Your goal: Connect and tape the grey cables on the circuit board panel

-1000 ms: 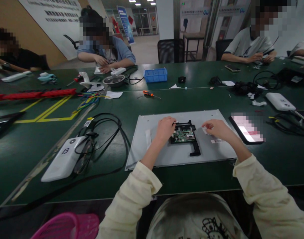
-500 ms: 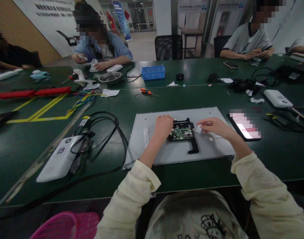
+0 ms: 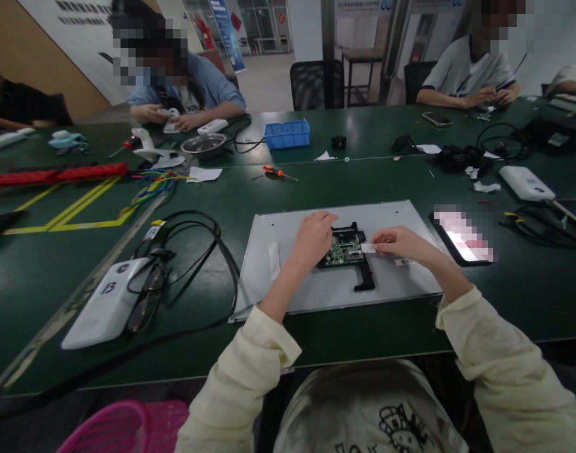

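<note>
A green circuit board [image 3: 346,251] sits in a black plastic bracket [image 3: 364,277] on a flat light-grey panel [image 3: 311,299]. My right hand [image 3: 401,244] pinches a small white strip of tape [image 3: 368,248] between thumb and fingers. The strip's free end reaches the board's right edge; whether it sticks there I cannot tell. Over the left side of the bracket lies my left hand [image 3: 312,240], its fingers bent and close together. Its fingertips are hidden, so what they grip does not show. Another white strip [image 3: 274,261] lies on the panel's left part.
Left of the panel are a white power bank [image 3: 99,305] and black cables [image 3: 212,233]. A phone [image 3: 462,239] lies to the right. Beyond are an orange-black screwdriver [image 3: 279,172], a blue basket [image 3: 286,135] and a metal bowl [image 3: 203,146]. Other people sit across the table.
My right hand has moved slightly left, bringing the white strip from beside the board to its right edge. My left hand stays at the bracket, its fingers slightly shifted.
</note>
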Demonstrator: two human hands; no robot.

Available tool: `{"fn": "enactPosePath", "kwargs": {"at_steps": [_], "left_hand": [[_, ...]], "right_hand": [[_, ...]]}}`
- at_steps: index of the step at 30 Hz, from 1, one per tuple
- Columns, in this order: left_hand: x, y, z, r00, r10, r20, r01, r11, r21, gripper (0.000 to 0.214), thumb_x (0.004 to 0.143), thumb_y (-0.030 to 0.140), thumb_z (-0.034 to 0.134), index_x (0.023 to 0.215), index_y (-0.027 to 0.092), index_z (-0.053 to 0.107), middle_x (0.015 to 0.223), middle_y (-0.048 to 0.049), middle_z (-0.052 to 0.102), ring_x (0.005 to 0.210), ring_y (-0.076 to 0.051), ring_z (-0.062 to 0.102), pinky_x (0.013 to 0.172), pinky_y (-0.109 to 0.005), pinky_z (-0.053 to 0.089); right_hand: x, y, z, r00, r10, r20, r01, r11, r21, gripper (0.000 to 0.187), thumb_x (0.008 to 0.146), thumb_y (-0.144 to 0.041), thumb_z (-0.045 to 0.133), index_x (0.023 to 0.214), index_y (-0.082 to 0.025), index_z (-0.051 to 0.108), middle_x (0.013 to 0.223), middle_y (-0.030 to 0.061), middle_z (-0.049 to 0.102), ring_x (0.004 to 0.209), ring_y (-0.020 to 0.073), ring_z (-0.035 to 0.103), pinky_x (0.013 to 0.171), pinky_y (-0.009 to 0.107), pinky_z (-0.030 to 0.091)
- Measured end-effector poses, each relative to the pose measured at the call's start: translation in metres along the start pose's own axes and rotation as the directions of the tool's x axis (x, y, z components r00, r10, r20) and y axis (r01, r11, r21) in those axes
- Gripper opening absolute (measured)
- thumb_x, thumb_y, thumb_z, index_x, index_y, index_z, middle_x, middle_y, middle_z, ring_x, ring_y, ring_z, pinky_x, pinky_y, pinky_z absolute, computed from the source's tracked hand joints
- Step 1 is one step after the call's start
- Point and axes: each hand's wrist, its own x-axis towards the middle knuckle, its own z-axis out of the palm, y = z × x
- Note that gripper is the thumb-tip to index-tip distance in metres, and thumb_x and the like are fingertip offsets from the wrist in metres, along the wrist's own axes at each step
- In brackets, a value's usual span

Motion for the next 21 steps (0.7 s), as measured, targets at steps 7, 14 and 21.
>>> {"fn": "enactPosePath", "kwargs": {"at_steps": [7, 14, 21], "left_hand": [[-0.003, 0.029, -0.001, 0.886, 0.415, 0.206, -0.384, 0.906, -0.175, 0.036, 0.087, 0.006, 0.041, 0.111, 0.018, 0.065, 0.117, -0.0078, 0.064, 0.111, -0.019, 0.055, 0.102, -0.037, 0.040], [-0.007, 0.029, 0.008, 0.859, 0.450, 0.246, -0.439, 0.893, -0.100, 0.033, 0.087, 0.007, 0.045, 0.109, 0.018, 0.067, 0.114, -0.0065, 0.065, 0.111, -0.019, 0.054, 0.101, -0.036, 0.039], [-0.007, 0.032, 0.008, 0.860, 0.447, 0.247, -0.441, 0.894, -0.080, 0.031, 0.084, 0.007, 0.050, 0.106, 0.019, 0.068, 0.114, -0.0078, 0.064, 0.112, -0.020, 0.053, 0.098, -0.037, 0.041]], "right_hand": [[0.001, 0.001, 0.006, 0.998, -0.059, -0.032, 0.057, 0.997, -0.059, 0.015, 0.074, -0.024, 0.061, 0.085, -0.018, 0.068, 0.068, 0.0006, 0.068, 0.060, 0.0132, 0.062, 0.060, 0.025, 0.048], [0.002, 0.003, 0.010, 0.992, -0.101, -0.072, 0.086, 0.979, -0.186, 0.017, 0.076, -0.024, 0.059, 0.087, -0.018, 0.071, 0.075, 0.0023, 0.071, 0.066, 0.0152, 0.064, 0.063, 0.026, 0.048], [0.004, 0.002, 0.016, 0.962, -0.228, -0.148, 0.155, 0.909, -0.388, 0.018, 0.074, -0.029, 0.065, 0.089, -0.020, 0.070, 0.080, 0.0017, 0.068, 0.066, 0.0143, 0.060, 0.062, 0.025, 0.045]]}}
